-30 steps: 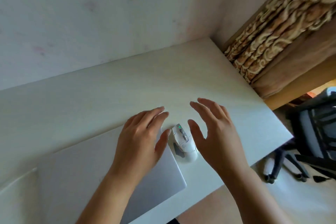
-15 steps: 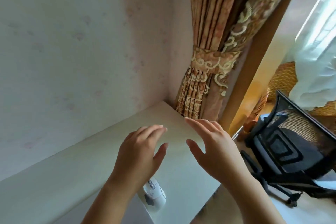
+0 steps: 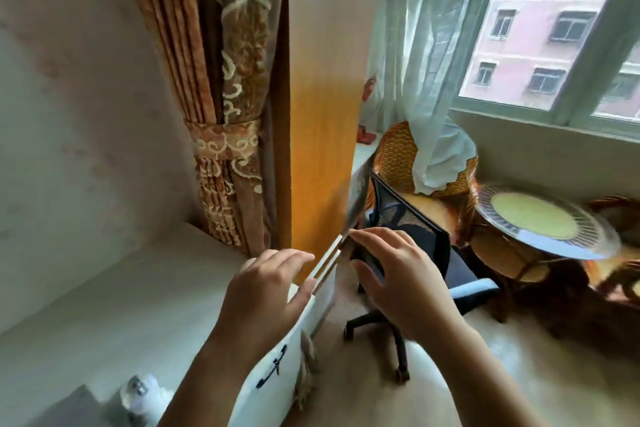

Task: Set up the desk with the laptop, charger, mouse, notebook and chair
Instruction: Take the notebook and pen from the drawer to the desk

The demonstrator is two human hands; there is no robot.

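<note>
The white desk point(image 3: 114, 291) runs along the wall at the left. On it at the bottom left lies the white mouse point(image 3: 143, 393), beside a corner of the closed grey laptop point(image 3: 78, 404). A black mesh office chair point(image 3: 412, 246) on castors stands on the floor to the right of the desk, near the window. My left hand point(image 3: 266, 295) hovers over the desk's right end, fingers apart, holding nothing. My right hand point(image 3: 398, 277) is stretched out in front of the chair's backrest, fingers spread, empty. No charger or notebook is in view.
A tied brown patterned curtain point(image 3: 221, 114) hangs at the desk's far corner, next to an orange wooden panel point(image 3: 322, 114). A wicker chair point(image 3: 412, 156), a round glass-topped wicker table point(image 3: 540, 225) and a sheer curtain point(image 3: 422, 62) stand by the window. Pale floor lies around the chair.
The view has swung right from the desk towards the window and chair. Both hands left the mouse, which stays on the desk, and moved towards the chair.
</note>
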